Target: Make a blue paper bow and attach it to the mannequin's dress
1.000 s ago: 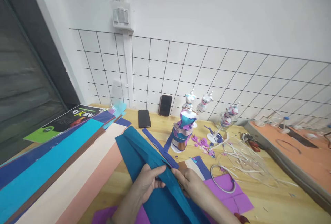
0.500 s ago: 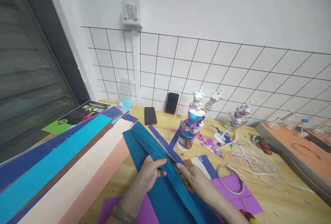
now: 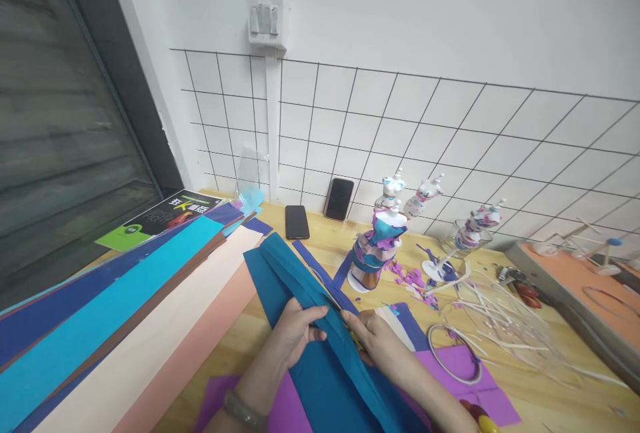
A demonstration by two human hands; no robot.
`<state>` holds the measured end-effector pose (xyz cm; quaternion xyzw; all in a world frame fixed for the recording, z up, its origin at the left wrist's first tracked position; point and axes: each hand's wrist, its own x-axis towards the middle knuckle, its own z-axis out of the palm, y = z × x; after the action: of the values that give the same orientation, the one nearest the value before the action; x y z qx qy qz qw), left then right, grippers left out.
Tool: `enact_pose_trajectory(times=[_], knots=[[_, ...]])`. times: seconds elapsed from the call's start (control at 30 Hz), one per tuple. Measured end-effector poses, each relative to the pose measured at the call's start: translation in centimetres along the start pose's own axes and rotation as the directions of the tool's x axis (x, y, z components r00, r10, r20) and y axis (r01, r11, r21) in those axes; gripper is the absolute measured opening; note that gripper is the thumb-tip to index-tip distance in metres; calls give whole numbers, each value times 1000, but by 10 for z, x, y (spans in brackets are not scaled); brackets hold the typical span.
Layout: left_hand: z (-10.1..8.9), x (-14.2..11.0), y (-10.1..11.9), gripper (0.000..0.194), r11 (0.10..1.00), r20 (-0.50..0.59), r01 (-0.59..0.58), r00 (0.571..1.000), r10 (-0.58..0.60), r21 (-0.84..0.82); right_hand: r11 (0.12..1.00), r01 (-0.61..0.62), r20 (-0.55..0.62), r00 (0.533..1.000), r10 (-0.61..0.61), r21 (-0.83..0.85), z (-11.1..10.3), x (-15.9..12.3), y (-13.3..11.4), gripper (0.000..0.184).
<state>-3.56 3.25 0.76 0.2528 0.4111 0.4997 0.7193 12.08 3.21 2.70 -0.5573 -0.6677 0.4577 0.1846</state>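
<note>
Cutting looks to be under way, well short of done, I'd judge — the teal sheet (image 3: 270,276) sits under both hands, folded lengthwise, prob. one big piece; no loose teal strip that I can make out around it. L hand (image 3: 299,329) half closed, thumb and curled fingers pinching the raised fold. R hand (image 3: 373,336) closed, gripping a scissors-like tool (image 3: 356,341), dark tip at the fold just past the L thumb; blade opening hidden, can't tell how deep the cut runs. Finished-looking stuff: mini dress form (image 3: 373,253) upright beyond the R hand, already dressed in teal/purple/brown pieces; purple scraps (image 3: 413,277) to its right, blue strip (image 3: 307,256) just past the sheet's far edge. Stock left over: lots — long paper strips (image 3: 165,261) fanned out left of the L hand, purple sheet (image 3: 493,396) right of the R forearm. Text: only the booklet (image 3: 165,216), far left past the L hand — big Chinese chars, approx. 狂…重点, one yellow, plus faint Latin letters, maybe "FIGHT"; green label unreadable from here. Flat phone (image 3: 297,222) and propped phone (image 3: 339,199) ahead of the hands: dark screens, no brand visible.
</note>
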Motion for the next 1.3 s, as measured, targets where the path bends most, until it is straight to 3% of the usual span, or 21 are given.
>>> enact_pose_trajectory(times=[0.43,0.7,1.3], knots=[[0,-1,0,26,1000,7,-4,1000,4,-5,999,2,-21,1000,-3,-33,1,1,1,53],[-7,5,-3,24,997,-103,-60,993,54,-58,999,6,-11,1000,-6,-51,-1,-2,-3,55],[-8,6,-1,21,998,-103,-40,994,35,-50,999,6,24,1000,-5,-51,-4,8,-20,50]])
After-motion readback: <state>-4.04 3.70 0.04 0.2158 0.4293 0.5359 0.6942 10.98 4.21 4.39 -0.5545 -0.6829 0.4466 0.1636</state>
